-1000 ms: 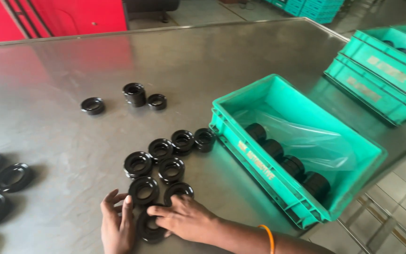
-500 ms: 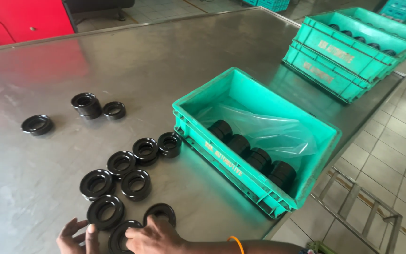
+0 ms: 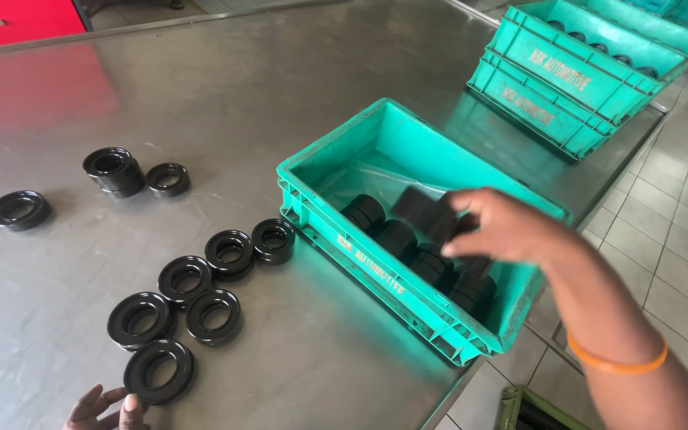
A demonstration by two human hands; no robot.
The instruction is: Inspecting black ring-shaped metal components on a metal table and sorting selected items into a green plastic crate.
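Right hand (image 3: 497, 225) hangs over the open green crate (image 3: 324, 162), fingers closed on a stack of black rubber rings (image 3: 426, 213); the stack is motion-blurred, dark and matte, and the count cannot be told. An orange band (image 3: 616, 360) circles that wrist. Directly below the hand, inside the crate, more black rings (image 3: 402, 239) lie on edge in a row on a clear plastic liner (image 3: 364, 171), along the crate's near wall.

Left hand (image 3: 105, 409) sits at the lower edge of view, well left of the crate, fingers spread and flat on the steel table (image 3: 224, 87), holding nothing, with its fingertips just beside the nearest ring (image 3: 159, 370). Beyond that ring, a loose cluster of five like rings (image 3: 201, 284) lies flat on the table, running up toward the crate's left corner; each has a raised lip and an open centre. Farther left of the crate stand a short stack (image 3: 113, 170), one ring touching it (image 3: 168, 179), and a lone ring (image 3: 18, 209) apart.

Beyond the crate, to its right, two more green crates (image 3: 567, 76) rest at the table's far corner.
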